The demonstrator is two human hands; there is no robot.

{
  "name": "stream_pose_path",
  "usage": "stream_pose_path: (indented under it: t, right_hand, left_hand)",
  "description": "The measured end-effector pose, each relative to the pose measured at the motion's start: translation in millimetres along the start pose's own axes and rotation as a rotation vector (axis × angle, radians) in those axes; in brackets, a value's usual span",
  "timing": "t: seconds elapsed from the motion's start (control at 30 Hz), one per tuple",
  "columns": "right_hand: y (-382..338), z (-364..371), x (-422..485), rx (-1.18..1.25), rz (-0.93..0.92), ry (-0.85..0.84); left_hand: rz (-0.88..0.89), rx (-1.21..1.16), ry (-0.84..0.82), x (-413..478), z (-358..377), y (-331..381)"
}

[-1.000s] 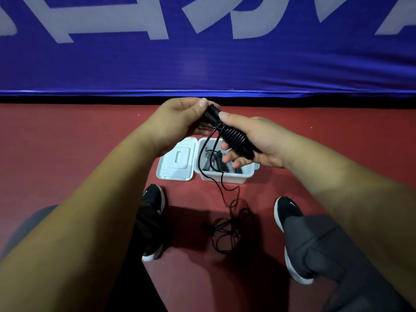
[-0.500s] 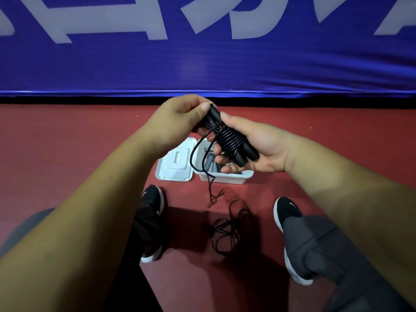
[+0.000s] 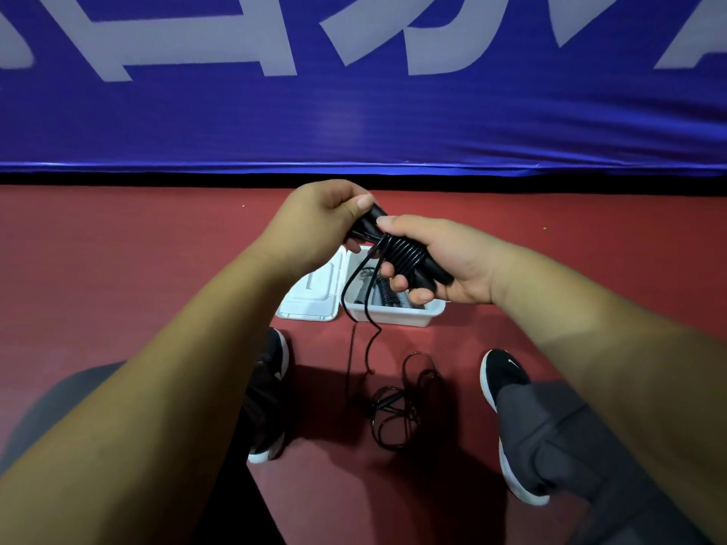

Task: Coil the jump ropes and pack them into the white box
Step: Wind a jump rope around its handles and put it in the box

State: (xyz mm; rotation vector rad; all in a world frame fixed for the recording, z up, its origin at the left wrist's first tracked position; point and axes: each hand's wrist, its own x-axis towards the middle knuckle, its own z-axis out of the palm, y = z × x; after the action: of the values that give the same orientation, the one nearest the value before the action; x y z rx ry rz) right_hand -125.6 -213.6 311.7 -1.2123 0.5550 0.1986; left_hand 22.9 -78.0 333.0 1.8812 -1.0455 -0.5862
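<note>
Two hands: both clamped on one black jump rope [image 3: 393,249], close together in the air just above the white box [image 3: 397,319]
Left hand [image 3: 322,226]: curled round the far end of the paired handles [image 3: 371,220], thumb pressed on top
Right hand [image 3: 452,261]: wrapped round the other end, thumb laid across the winding, fingertips curled under it
Wound turns [image 3: 411,255]: packed side by side round the handles, seemingly a turn or so more than a second ago
Loose tail [image 3: 368,340]: now only two thin strands dangling in front of the white box; a second ago one long run reaching down to the tangle on the floor [image 3: 157,269]; half a second ago a swinging loop
Meaning for the task: winding of this rope close to done, judging by the short tail; probably left are the last turns, a tuck of the end, then lowering into the white box
White box: open on the red floor, lid [image 3: 314,293] lying flat at its left side, what looks like one coiled rope [image 3: 387,293] already inside
Second rope [image 3: 397,407]: uncoiled heap on the near side of the white box, between the shoes [image 3: 503,375], unmoved over the last second, so at least one more to coil
Risk: springy cord, likely to unwind on any easing of the right thumb before tucking the end
</note>
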Motion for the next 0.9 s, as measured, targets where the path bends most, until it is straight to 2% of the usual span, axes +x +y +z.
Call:
stream_pose_path:
  t: [0.2, 0.37, 0.5, 0.77, 0.9]
  right_hand:
    - [-4, -1, -2, -0.044, -0.032, 0.092]
    - [-19, -7, -9, 0.009, -0.104, 0.184]
    - [-29, -16, -14, -0.069, -0.156, 0.245]
    - [-33, -26, -21, -0.189, -0.150, 0.363]
    - [-33, -27, -22, -0.133, -0.140, 0.367]
  left_hand:
    - [-0.097, -0.185, -0.027, 6, 4, -10]
    - [-0.320, -0.174, -0.261, 6, 12, -16]
    - [-0.204, -0.249, -0.440, -1, 20, -11]
    - [-0.066, -0.201, -0.343, -2, 14, -6]
    - [-0.055, -0.190, -0.334, 0, 8, -1]
